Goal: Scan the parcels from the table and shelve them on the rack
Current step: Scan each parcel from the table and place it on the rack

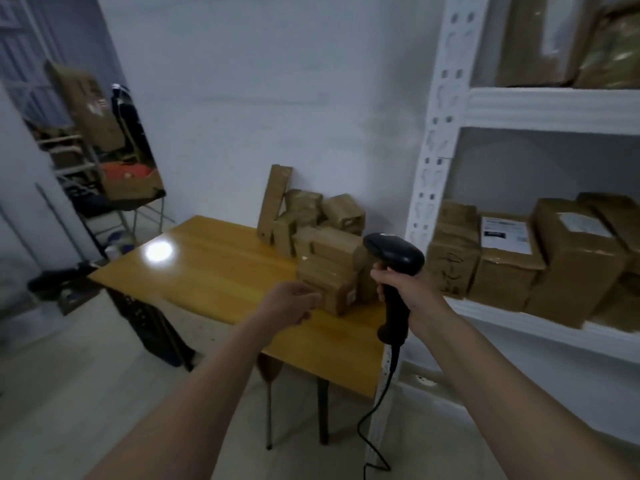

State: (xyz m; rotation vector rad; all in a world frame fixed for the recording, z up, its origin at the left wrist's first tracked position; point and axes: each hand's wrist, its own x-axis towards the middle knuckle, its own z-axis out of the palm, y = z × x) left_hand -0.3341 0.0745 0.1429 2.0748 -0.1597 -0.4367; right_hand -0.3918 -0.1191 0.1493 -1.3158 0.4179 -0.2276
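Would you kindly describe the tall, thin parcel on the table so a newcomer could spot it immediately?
Start at the yellow wooden table and look to the pile of brown parcels at its far right corner, next to the white rack. The tall parcel stands at the pile's left end, leaning on the wall; it alone is long, narrow and on end.

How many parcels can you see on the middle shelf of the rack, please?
5 at least: a stack at the left end, a labelled box, a tall box, one behind it, and one at the right edge. More may be hidden.
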